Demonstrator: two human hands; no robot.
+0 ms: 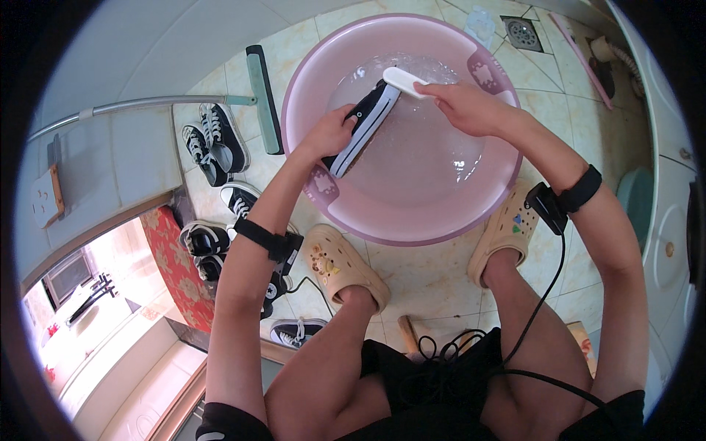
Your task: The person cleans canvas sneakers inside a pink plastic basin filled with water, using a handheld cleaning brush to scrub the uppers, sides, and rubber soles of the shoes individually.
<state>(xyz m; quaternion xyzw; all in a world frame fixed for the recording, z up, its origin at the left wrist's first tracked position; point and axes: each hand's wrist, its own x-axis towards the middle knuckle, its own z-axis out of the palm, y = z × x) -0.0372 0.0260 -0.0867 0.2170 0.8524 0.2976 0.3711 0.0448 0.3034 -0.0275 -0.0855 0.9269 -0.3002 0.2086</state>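
Observation:
My left hand [332,131] grips a black canvas sneaker [368,125] with a white rubber sole edge. The shoe lies on its side, slanting over the left part of a pink plastic basin [342,212]. In my right hand [469,107] is a white brush [405,81], its back facing up and its far end against one end of the sneaker. The bristles are hidden beneath it. Clear, slightly cloudy water [419,160] covers the basin's bottom, with light glinting on it. Where the shoe's low end meets the basin wall, contact is hard to tell.
Left of the basin stand several black-and-white sneakers [223,135] and a green floor squeegee [263,99] with a metal pole. A red floral mat [179,264] hangs nearby. My beige clogs [345,267] flank the basin's near side. A floor drain [521,33] sits at the upper right.

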